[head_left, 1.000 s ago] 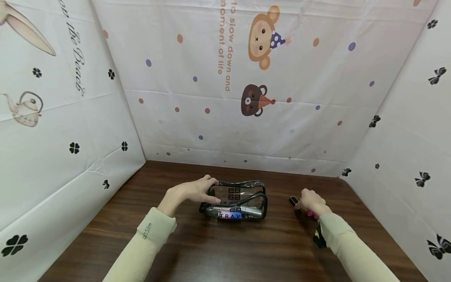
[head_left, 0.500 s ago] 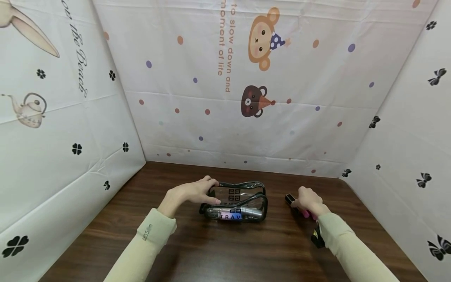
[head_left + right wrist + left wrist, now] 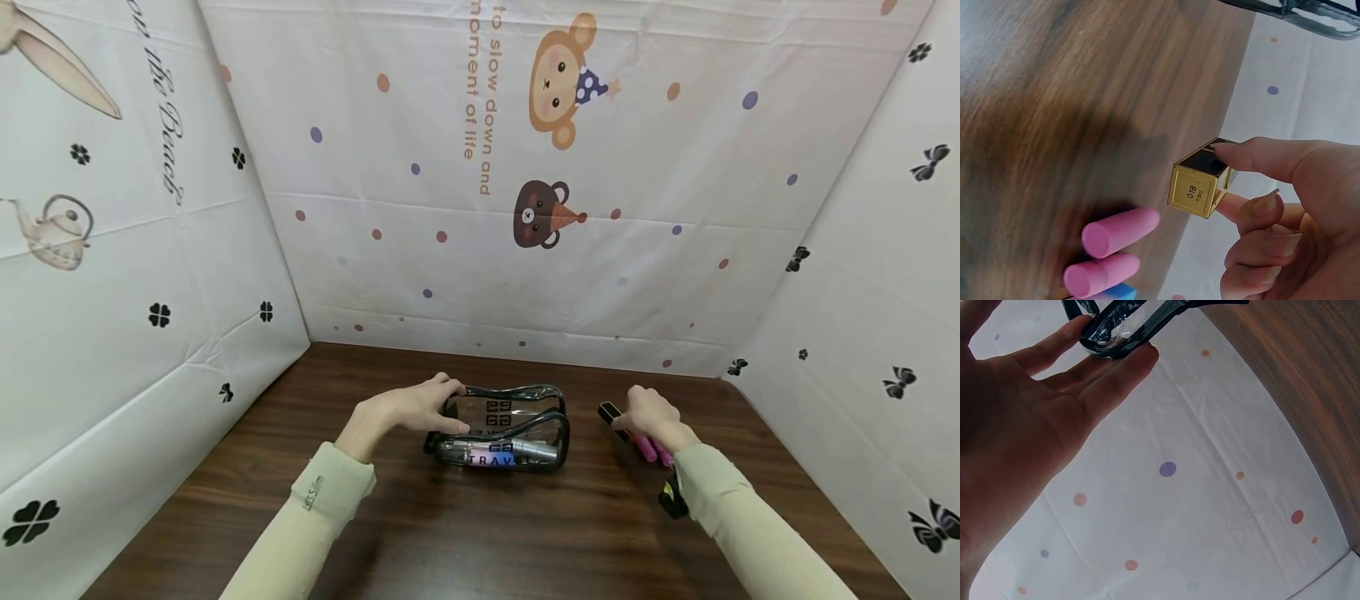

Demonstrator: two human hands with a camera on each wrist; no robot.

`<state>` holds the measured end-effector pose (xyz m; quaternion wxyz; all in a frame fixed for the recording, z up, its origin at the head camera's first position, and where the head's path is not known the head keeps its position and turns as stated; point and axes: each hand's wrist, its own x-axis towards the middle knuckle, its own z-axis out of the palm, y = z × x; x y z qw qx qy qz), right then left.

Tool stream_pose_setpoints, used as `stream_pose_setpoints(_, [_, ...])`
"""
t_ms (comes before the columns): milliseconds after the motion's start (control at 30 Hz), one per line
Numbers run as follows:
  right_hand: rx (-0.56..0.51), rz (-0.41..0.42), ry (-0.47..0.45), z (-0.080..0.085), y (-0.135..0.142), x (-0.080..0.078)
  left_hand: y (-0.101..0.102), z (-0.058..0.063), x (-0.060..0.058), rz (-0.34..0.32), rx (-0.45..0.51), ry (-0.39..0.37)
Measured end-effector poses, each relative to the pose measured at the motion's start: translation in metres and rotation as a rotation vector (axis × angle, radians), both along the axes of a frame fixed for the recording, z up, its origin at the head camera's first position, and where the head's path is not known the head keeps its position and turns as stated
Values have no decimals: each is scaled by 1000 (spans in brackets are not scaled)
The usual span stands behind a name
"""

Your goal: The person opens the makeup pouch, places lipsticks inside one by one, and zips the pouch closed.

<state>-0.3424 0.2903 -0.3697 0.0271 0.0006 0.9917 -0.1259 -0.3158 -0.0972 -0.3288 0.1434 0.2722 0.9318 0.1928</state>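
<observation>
A clear pouch with black piping and printed lettering stands on the brown table, a silver tube showing inside it. My left hand holds the pouch's left end, thumb at the front and fingers over the upper edge; the left wrist view shows fingertips against the dark rim. To the right, my right hand pinches a black and gold lipstick between thumb and finger. Its gold base, marked 01B, faces the right wrist camera. The lipstick appears raised above the wood.
Two pink cylinders lie on the table beside the right hand, with a blue piece near them. A dark object with yellow-green sits at the right cuff. White printed sheets wall the table at the back and sides.
My right hand has moved left and slightly away from me with the lipstick, uncovering more of the pink cylinders. The left hand and the pouch have stayed in place.
</observation>
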Motion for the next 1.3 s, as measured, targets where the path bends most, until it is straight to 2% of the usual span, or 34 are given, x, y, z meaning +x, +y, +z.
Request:
stream_pose_setpoints(433, [1,48,32,16,-17,-1,0,-2,-1,-4,-2,-1])
stream_pose_setpoints(967, [-3,132,49,60,-46,8,-1,-2,0,-5,2,5])
stream_pose_setpoints(1300, [-6,177,105,74,-68,10,-1,-2,0,0,11,0])
